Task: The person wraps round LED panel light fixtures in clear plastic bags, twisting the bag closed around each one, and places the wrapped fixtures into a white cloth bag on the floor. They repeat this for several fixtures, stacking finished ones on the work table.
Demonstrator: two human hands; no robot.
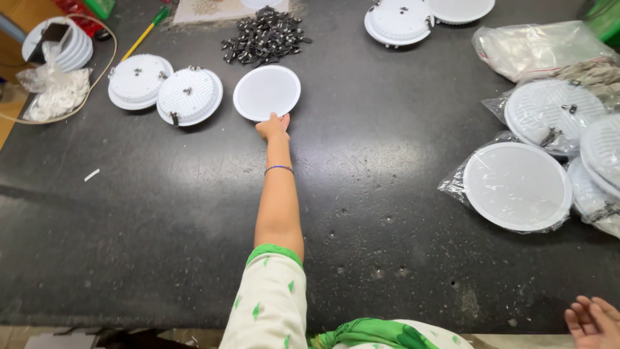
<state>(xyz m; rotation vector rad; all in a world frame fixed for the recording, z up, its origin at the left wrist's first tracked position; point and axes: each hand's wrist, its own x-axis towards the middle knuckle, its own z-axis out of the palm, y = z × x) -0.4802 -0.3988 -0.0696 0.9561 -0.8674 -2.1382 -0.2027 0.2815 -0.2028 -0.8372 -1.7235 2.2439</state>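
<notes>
My left hand (272, 126) is stretched far across the black table (161, 194) and grips the near rim of a flat white round light panel (267, 90) that lies face up. My arm wears a thin bracelet and a white sleeve with a green pattern. My right hand (594, 321) rests at the bottom right corner, palm up, fingers apart and holding nothing. Just left of the panel lie two white round ribbed housings (189, 95) (137, 79) with metal spring clips.
A heap of small black clips (265, 35) lies behind the panel. More white housings (398, 21) sit at the far edge. Several round lights in clear bags (516, 186) crowd the right side. A stack of white rings (61, 42) and a plastic bag (55, 90) are at far left.
</notes>
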